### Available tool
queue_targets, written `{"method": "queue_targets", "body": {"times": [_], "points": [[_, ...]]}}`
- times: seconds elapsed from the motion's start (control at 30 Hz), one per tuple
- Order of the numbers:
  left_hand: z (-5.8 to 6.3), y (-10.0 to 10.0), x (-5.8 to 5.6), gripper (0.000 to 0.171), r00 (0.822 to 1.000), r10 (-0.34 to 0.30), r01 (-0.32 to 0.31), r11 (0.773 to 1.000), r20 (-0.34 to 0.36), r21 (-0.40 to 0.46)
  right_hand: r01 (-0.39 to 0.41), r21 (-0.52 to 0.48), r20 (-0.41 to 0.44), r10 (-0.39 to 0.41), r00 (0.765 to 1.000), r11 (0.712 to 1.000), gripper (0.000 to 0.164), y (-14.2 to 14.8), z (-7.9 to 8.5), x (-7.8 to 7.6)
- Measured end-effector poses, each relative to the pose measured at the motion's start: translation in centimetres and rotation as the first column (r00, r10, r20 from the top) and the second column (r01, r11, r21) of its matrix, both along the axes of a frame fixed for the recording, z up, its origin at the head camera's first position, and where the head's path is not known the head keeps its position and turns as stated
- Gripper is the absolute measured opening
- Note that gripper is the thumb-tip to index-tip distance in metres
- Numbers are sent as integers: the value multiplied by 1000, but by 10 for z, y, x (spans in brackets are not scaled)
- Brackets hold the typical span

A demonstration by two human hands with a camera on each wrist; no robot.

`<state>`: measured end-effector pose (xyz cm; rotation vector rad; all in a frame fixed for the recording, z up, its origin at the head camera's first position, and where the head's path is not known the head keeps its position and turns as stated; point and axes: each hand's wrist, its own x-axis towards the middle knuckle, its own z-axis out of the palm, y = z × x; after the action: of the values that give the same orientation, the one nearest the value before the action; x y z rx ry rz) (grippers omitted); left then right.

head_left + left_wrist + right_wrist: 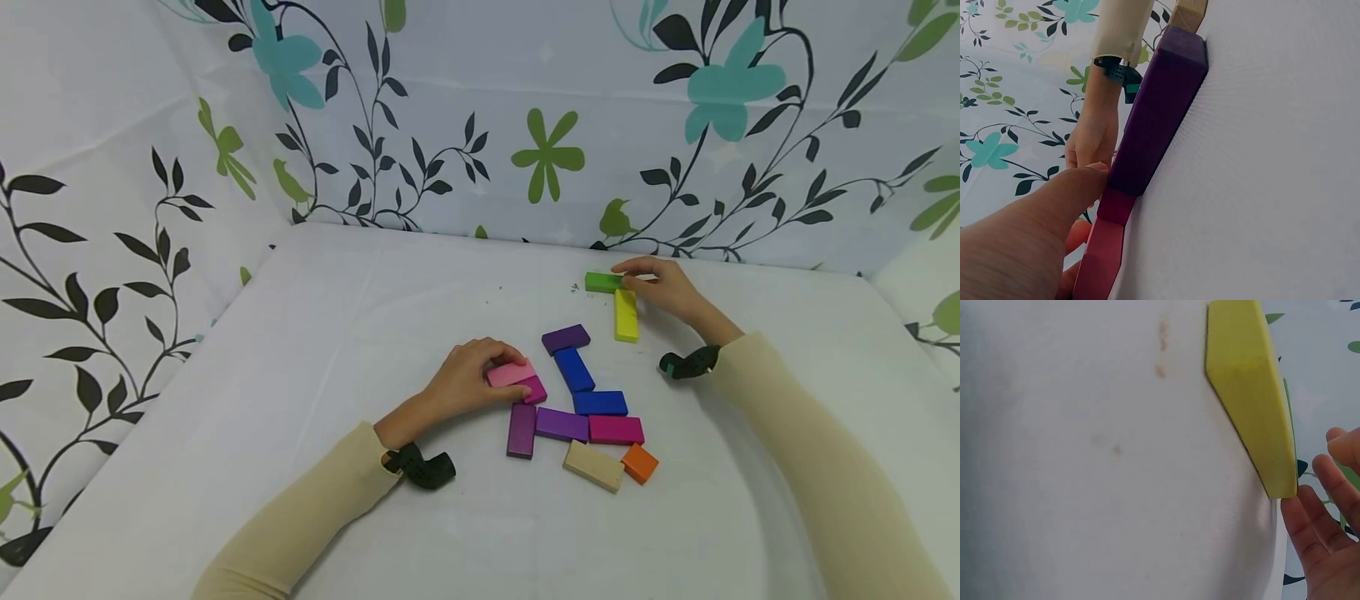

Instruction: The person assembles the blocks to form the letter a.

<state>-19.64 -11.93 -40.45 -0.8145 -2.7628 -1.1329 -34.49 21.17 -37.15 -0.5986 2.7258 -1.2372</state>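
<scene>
In the head view my left hand [474,379] curls over a light pink block [512,374] and a magenta block [536,389] lying against each other. Its thumb presses the magenta block's near side, and the fingers reach round the pink one. A dark purple block [1159,112] lies just past the thumb in the left wrist view. My right hand [666,287] is at the right end of a green block [600,282], fingers loosely extended. Just below that block lies a yellow block [626,317]; the right wrist view shows fingertips [1290,506] close by its far end.
Between the hands a chain of blocks bends across the white tablecloth [360,333]: purple [566,338], blue [574,369], another blue [600,403], violet [562,424] and crimson [616,430]. Nearer lie a bare wooden block [593,467] and a short orange block [640,463]. Patterned cloth [450,75] rises behind.
</scene>
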Motion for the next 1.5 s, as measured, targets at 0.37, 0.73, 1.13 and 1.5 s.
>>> {"method": "queue_targets", "body": {"times": [0.37, 0.73, 1.13, 1.5], "points": [[0, 0, 1, 39, 1000, 3, -3, 1000, 5, -1, 15, -44, 2, -15, 1000, 999, 30, -3, -2, 3], [0, -1, 0, 39, 1000, -2, 2, 1000, 0, -3, -35, -52, -27, 33, 999, 998, 31, -8, -2, 13], [-1, 0, 0, 39, 1000, 1, -1, 1000, 2, -3, -62, -67, -15, 61, 998, 996, 31, -13, -3, 20], [-1, 0, 0, 39, 1000, 2, -2, 1000, -1, -1, -142, -132, 0, 143, 990, 981, 30, -18, -8, 28]]}}
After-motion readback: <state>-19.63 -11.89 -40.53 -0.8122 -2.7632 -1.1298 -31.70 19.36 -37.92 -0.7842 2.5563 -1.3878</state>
